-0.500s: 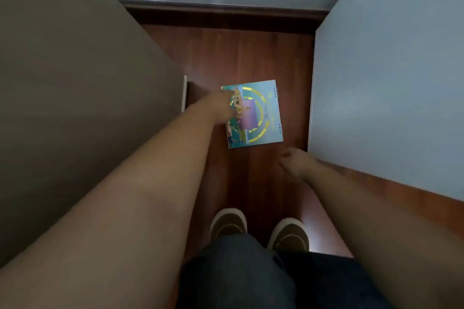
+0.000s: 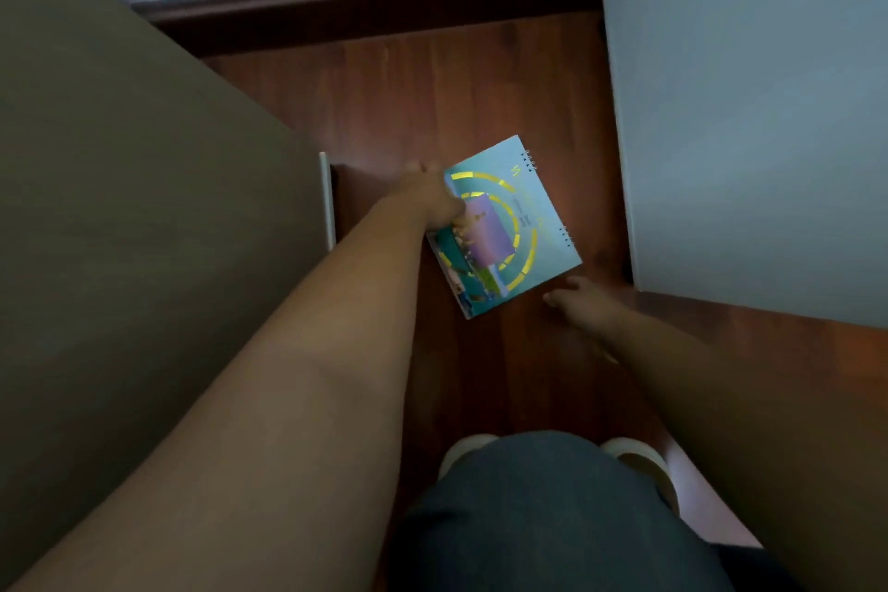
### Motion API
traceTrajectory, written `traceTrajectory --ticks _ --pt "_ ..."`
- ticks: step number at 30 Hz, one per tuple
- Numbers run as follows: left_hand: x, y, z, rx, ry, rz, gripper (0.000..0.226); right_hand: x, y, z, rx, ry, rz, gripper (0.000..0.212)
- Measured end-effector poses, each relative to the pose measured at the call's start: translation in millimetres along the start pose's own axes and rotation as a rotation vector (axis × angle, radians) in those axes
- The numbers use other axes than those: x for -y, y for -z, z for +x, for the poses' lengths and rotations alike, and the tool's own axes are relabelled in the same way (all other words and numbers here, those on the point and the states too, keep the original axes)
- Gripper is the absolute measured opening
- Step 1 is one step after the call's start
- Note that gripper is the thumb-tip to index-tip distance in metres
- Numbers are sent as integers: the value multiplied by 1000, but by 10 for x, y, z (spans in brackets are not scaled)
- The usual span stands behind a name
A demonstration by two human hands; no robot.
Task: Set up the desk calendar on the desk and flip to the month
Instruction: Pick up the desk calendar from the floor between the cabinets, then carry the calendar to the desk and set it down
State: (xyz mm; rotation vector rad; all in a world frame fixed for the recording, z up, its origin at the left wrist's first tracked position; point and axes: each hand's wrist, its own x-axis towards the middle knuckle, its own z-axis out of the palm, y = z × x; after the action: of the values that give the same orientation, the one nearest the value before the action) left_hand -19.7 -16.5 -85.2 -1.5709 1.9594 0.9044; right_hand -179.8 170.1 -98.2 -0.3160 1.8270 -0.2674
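Gripping the teal, square, spiral-bound paper desk calendar (image 2: 509,226), my left hand (image 2: 432,202) lifted.
My right hand (image 2: 584,303) hung loose; desk next.

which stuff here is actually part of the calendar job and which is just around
Part of the job:
- desk calendar, low over the wooden floor
- left hand, gripping the calendar's left edge
- right hand, open near its lower right corner, not touching

Just around:
- brown furniture panel
- pale cabinet
- baseboard
- shoes
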Motion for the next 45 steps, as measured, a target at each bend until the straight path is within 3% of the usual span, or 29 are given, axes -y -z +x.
traceTrajectory --ticks 3,5,7,8,9,11,12,15,17,19,21,23,28,30,35,38,43,45 --pt "24 -163 -199 74 27 -72 61 -47 -84 14 -42 8 223 38" --pt "98 -354 -292 139 100 -190 71 -87 -106 29 -73 -68 381 39" --pt "190 -518 -331 159 176 -323 70 -128 -93 79 -55 -136 470 55" --pt "236 -577 -338 172 190 -404 57 -198 -83 159 -36 -170 470 64" --pt "284 -631 -348 190 183 -493 41 -200 -70 137 -7 -198 460 61" --pt "366 -730 -444 231 189 -691 19 -180 -50 115 17 -177 422 29" --pt "409 -776 -504 229 202 -786 17 -146 -43 83 16 -151 405 19" --pt "489 -842 -748 162 268 -993 28 28 -7 7 -3 -77 413 27" --pt "495 -785 -863 118 263 -1075 30 241 59 -112 2 -26 440 21" --pt "441 -571 -984 41 227 -1112 27 517 133 -307 8 26 470 6" --pt "340 -261 -1115 -71 202 -1195 15 801 239 -551 33 102 502 4" --pt "190 127 -1340 -176 193 -1295 17 1065 389 -846 34 158 506 6" --pt "-227 978 -2163 -292 165 -1468 23 1539 876 -1602 17 211 468 44" --pt "-397 1194 -2554 -230 125 -1501 24 1612 1110 -1934 -10 238 458 52" --pt "-711 1585 -3755 -95 102 -1501 40 1718 1426 -3540 48 289 394 14" --pt "-758 1847 -4436 -42 118 -1565 44 1620 1553 -4152 154 312 315 19" --pt "-741 2406 -5468 87 28 -1659 29 1852 1688 -4999 204 304 301 24" --pt "-704 2599 -5780 135 -15 -1630 41 2100 1758 -5298 187 325 311 36"
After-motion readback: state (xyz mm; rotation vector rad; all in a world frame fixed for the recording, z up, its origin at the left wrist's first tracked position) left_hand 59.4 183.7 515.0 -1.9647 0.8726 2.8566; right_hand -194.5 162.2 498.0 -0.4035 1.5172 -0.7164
